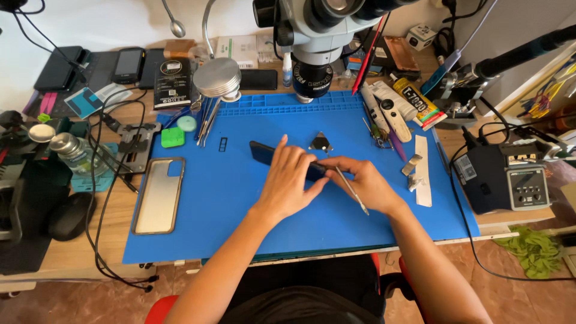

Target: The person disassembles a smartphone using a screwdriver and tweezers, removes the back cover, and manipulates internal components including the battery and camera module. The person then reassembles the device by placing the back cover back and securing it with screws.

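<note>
Your left hand [287, 180] covers dark slim phone [264, 154], grasping it; lower half hidden. Your right hand [366, 183], at 3 o'clock, pinches thin metal tweezers [351, 190]; tip unseen.

A flat black packet [172, 82] with a round emblem and a white label at its lower end lies at the back left of the tabletop [78, 252], just beyond the blue mat [240, 210]. To its left lie a dark handset with a blank black screen [128, 65] and a slanted teal and white card [86, 101]. A pale carton [237, 49] with green print stands behind the round metal lid. A yellow glue tube with a black label [416, 97] lies slanted at the mat's right rear corner. On the dark station at the right, a white sticker [467, 169] sits on its side and a small grey display [531, 179] faces up.
</note>
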